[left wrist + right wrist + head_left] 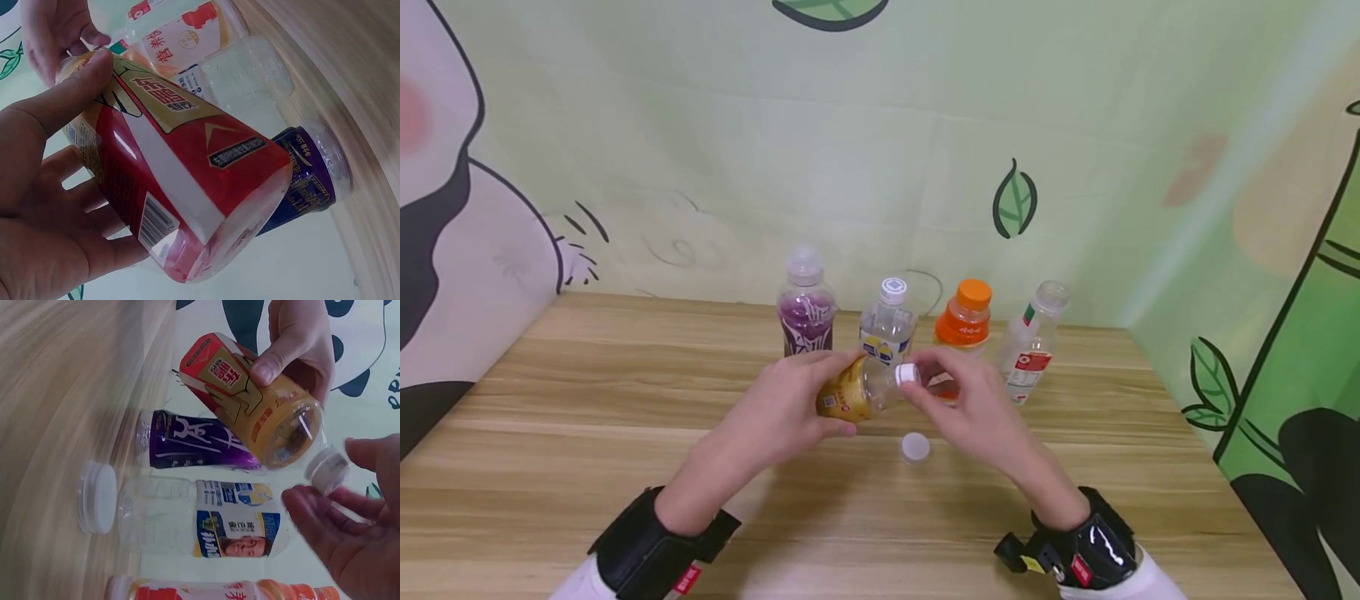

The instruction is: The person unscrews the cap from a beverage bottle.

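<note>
My left hand [790,404] grips a plastic bottle [181,169] with a red and gold label, fingers and thumb around its body. The bottle is tilted nearly on its side above the table, its clear neck pointing right. At that neck sits a small white cap [328,470], pinched between the thumb and fingers of my right hand [973,404]. Below the hands, a wider white lid [915,447] lies on the table; the right wrist view shows the ridged edge of this lid [98,497].
Behind the hands stand a purple-labelled bottle [806,312], a clear bottle with a white cap [887,325], an orange-capped bottle [964,325] and a clear bottle with a red and white label [1033,350]. A printed cloth backdrop [700,167] rises behind the wooden table [587,417].
</note>
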The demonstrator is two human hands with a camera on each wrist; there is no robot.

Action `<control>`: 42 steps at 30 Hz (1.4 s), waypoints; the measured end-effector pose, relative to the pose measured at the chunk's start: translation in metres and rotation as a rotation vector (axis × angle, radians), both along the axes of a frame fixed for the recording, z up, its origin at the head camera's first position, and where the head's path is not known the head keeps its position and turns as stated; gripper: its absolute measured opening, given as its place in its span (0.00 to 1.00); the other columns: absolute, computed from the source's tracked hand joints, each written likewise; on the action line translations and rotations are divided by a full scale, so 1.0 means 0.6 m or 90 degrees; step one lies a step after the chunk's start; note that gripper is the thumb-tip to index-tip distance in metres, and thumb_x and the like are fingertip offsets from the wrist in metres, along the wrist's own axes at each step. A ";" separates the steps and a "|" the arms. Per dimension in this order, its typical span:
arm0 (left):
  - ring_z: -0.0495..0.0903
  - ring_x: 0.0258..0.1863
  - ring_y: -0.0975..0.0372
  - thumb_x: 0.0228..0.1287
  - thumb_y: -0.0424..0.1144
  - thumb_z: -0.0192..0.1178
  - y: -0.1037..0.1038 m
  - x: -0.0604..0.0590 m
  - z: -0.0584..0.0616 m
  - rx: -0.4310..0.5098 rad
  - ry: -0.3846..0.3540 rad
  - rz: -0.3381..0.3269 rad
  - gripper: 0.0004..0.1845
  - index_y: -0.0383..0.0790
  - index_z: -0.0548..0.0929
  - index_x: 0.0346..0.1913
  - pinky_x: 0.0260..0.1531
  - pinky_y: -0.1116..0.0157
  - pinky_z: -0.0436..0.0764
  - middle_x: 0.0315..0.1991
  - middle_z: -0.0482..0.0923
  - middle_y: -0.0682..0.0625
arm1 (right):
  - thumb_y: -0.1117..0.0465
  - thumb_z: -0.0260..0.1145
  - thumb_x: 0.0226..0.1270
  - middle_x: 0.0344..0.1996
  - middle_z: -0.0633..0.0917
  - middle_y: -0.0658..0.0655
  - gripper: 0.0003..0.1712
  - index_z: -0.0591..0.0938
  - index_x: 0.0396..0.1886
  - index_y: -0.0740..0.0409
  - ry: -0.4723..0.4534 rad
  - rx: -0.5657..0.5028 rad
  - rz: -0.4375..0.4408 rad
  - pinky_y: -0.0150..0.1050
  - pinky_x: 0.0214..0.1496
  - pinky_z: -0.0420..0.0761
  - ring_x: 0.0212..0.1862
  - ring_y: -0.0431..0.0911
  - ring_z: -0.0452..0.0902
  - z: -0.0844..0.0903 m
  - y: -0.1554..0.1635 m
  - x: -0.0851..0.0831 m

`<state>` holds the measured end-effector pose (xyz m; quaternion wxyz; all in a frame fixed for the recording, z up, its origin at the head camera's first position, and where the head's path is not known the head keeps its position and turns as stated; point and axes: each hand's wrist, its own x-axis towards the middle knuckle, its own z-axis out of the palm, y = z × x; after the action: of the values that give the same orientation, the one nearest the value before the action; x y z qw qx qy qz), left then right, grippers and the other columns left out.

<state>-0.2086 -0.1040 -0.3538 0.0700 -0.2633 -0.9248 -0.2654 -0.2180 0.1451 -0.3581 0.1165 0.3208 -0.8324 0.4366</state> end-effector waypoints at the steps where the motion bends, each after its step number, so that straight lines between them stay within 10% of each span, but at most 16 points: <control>1: 0.83 0.53 0.52 0.48 0.43 0.84 0.001 0.000 0.000 -0.003 0.001 0.003 0.45 0.41 0.76 0.71 0.54 0.52 0.83 0.60 0.81 0.42 | 0.62 0.74 0.68 0.38 0.86 0.50 0.15 0.84 0.52 0.61 -0.007 0.002 -0.007 0.35 0.41 0.87 0.40 0.43 0.83 -0.001 -0.001 0.000; 22: 0.82 0.54 0.50 0.45 0.43 0.85 0.011 0.004 -0.010 -0.005 0.067 0.006 0.47 0.42 0.76 0.71 0.54 0.49 0.82 0.59 0.81 0.42 | 0.61 0.69 0.74 0.30 0.83 0.52 0.07 0.84 0.46 0.59 -0.120 -0.019 -0.079 0.38 0.24 0.83 0.22 0.51 0.81 0.006 -0.011 0.018; 42: 0.82 0.53 0.51 0.45 0.43 0.85 0.010 0.002 -0.014 0.007 0.105 0.005 0.44 0.41 0.79 0.69 0.52 0.50 0.82 0.55 0.83 0.44 | 0.68 0.70 0.70 0.32 0.84 0.54 0.10 0.84 0.48 0.64 -0.021 -0.044 -0.015 0.36 0.28 0.86 0.27 0.44 0.85 -0.003 -0.008 0.012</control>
<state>-0.2071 -0.0983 -0.3621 0.1481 -0.2801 -0.9157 -0.2473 -0.2106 0.1402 -0.3598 0.1189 0.2996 -0.8225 0.4687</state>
